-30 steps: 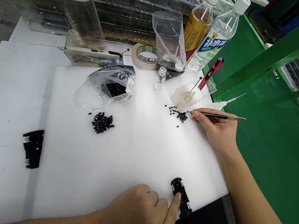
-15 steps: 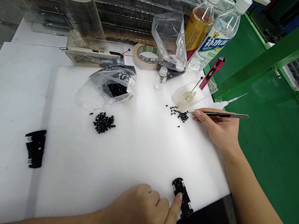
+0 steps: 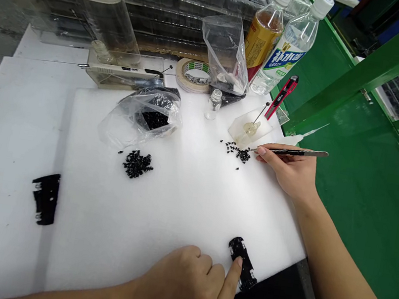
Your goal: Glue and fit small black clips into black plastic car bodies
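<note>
Tweezers point(image 3: 296, 153), gripped in the right hand point(image 3: 290, 170), point leftward to black chips point(image 3: 243, 156) just beside — while the left hand point(image 3: 189, 283), its grip unclear, touches a slanting black strip point(image 3: 240, 250).

brightly lit white sheet point(image 3: 175, 211), glints on clear bags point(image 3: 225, 41), upper left dim and blurred, edges stretched

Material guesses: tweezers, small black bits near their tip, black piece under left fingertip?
Tweezers: likely metal; the bare end has a silvery sheen. The middle is dark, perhaps coated.
Small black bits: shiny, with bright glints; glass or plastic, can't tell which.
Black piece touched by the left hand: looks mostly dull, with pale marks; material unclear.
</note>
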Available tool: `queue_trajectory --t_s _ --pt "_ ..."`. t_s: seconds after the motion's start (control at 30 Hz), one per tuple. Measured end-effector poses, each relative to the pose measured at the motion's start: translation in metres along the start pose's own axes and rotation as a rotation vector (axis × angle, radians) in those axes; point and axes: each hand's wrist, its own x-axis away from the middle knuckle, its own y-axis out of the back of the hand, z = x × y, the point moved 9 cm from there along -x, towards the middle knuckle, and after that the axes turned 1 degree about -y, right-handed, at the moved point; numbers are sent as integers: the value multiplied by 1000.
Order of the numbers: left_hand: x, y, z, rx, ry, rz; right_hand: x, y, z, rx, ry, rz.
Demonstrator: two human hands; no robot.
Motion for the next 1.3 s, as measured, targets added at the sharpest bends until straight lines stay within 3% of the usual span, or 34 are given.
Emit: queue_trajectory --t_s 1.3 --pt "-2 -1 3 -10 4 -21 0 1 0 -12 25 -37"
